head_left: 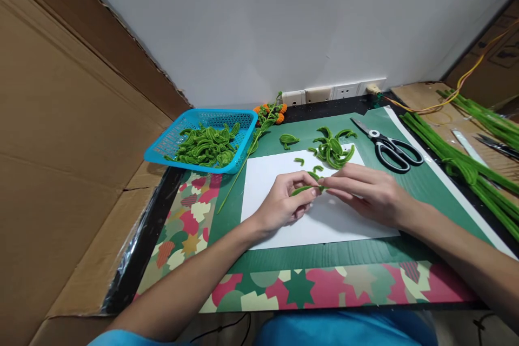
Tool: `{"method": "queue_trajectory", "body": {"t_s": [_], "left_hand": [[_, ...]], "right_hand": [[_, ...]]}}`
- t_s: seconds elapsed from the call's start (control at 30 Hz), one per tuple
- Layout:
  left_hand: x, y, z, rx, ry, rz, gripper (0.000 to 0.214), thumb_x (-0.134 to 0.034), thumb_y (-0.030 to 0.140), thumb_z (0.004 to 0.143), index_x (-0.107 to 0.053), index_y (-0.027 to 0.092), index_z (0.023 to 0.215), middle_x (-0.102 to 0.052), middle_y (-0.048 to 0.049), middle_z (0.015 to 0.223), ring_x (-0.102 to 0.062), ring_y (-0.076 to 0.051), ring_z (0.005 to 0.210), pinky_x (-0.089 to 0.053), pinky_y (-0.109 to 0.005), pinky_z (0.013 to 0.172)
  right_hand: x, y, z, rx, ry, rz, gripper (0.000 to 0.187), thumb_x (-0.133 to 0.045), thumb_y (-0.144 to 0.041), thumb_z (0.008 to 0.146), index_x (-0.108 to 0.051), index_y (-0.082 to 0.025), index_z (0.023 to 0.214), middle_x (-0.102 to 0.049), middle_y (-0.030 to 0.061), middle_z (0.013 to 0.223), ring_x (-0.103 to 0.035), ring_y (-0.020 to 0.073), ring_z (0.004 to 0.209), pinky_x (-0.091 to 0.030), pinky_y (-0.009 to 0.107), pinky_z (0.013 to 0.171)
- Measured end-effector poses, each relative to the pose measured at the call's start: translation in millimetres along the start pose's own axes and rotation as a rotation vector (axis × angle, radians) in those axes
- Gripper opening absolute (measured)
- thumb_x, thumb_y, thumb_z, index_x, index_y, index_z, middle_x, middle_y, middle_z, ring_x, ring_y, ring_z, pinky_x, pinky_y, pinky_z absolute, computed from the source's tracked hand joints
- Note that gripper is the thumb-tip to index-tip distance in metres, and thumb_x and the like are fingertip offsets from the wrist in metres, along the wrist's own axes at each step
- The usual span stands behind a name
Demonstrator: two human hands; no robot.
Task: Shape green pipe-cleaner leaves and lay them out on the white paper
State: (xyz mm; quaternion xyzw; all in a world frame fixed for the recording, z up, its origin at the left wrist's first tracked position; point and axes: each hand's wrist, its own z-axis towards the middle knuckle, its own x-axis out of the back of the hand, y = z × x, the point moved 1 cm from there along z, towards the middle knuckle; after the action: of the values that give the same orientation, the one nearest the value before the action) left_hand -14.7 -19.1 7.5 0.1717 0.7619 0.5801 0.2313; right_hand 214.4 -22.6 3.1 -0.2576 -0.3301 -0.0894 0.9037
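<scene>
From where I stood, a pale wall (259,27) rose along the far side, with a cardboard panel (52,130) on the left. A green mat (438,194) covered much of the table, and a white sheet (259,173) lay on it. Along the right side ran a bundle of green chenille stems (466,169); at the far left stood a blue plastic basket (245,146) holding a heap of fuzzy green leaves (208,146). An orange-flowered sprig (263,128) lay just right of it. The person's right hand (375,192) was partly open, fingers nearly straight, and the left hand (288,200) was half curled. Black-handled scissors (390,151) lay open on the mat, far right of the hands. A small pile of chenille leaves (334,146) sat just beyond the fingers. Over the white sheet, the left thumb and forefinger pinched one chenille leaf (302,190); the right fingertips met its right end, though I couldn't tell whether they gripped it. Tiniest were the green snippets (299,161) near the pile.
</scene>
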Motion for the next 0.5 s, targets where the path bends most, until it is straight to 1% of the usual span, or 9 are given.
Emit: {"method": "queue_trajectory", "body": {"t_s": [0.07, 0.13, 0.2, 0.3, 0.4, 0.5], "left_hand": [[2.3, 0.2, 1.5, 0.048, -0.020, -0.040, 0.026, -0.076, 0.041, 0.092, -0.062, 0.019, 0.095, -0.050, 0.0072, 0.057, -0.036, -0.006, 0.039, -0.022, -0.017, 0.034], [4.0, 1.2, 2.4, 0.080, -0.041, -0.066, 0.026, -0.077, 0.039, 0.090, -0.062, 0.018, 0.091, -0.049, 0.0072, 0.055, -0.036, -0.005, 0.038, -0.020, -0.016, 0.034], [4.3, 2.3, 2.4, 0.102, -0.069, -0.092, 0.026, -0.078, 0.038, 0.090, -0.062, 0.018, 0.088, -0.046, 0.0080, 0.054, -0.035, -0.005, 0.039, -0.019, -0.015, 0.035], [2.3, 3.3, 0.6, 0.126, -0.112, -0.118, 0.028, -0.077, 0.040, 0.091, -0.061, 0.018, 0.088, -0.040, 0.0094, 0.056, -0.032, -0.004, 0.040, -0.019, -0.016, 0.037], [0.1, 3.8, -1.5, 0.121, -0.106, -0.120, 0.030, -0.077, 0.044, 0.092, -0.059, 0.020, 0.091, -0.040, 0.0095, 0.058, -0.031, -0.004, 0.042, -0.019, -0.017, 0.039], [-1.2, 4.2, -2.1, 0.107, -0.096, -0.100, 0.032, -0.078, 0.045, 0.091, -0.059, 0.020, 0.092, -0.041, 0.0091, 0.060, -0.032, -0.004, 0.043, -0.019, -0.017, 0.040]], "right_hand": [[1.1, 1.3, -1.5, 0.092, -0.019, -0.115, 0.040, -0.059, -0.004, 0.102, -0.063, -0.020, 0.138, -0.074, 0.0104, 0.100, -0.068, 0.0208, 0.086, -0.056, 0.034, 0.074], [2.1, 1.5, -1.8, 0.112, -0.030, -0.190, 0.043, -0.059, -0.002, 0.101, -0.059, -0.017, 0.142, -0.074, 0.0109, 0.100, -0.067, 0.0212, 0.086, -0.056, 0.034, 0.075], [2.9, 0.4, -1.6, 0.131, -0.026, -0.241, 0.041, -0.060, -0.003, 0.101, -0.059, -0.015, 0.141, -0.074, 0.0107, 0.097, -0.066, 0.0211, 0.084, -0.055, 0.034, 0.072], [3.8, -1.3, -1.6, 0.179, -0.033, -0.282, 0.038, -0.061, -0.005, 0.102, -0.059, -0.014, 0.139, -0.073, 0.0114, 0.098, -0.066, 0.0214, 0.084, -0.054, 0.033, 0.068], [4.2, -1.1, -2.0, 0.207, -0.038, -0.302, 0.038, -0.061, -0.005, 0.102, -0.059, -0.012, 0.138, -0.074, 0.0117, 0.098, -0.066, 0.0216, 0.083, -0.053, 0.033, 0.067], [4.0, 0.3, -2.1, 0.213, -0.032, -0.313, 0.032, -0.061, -0.005, 0.102, -0.061, -0.011, 0.134, -0.074, 0.0122, 0.097, -0.066, 0.0217, 0.082, -0.051, 0.033, 0.066]]}}
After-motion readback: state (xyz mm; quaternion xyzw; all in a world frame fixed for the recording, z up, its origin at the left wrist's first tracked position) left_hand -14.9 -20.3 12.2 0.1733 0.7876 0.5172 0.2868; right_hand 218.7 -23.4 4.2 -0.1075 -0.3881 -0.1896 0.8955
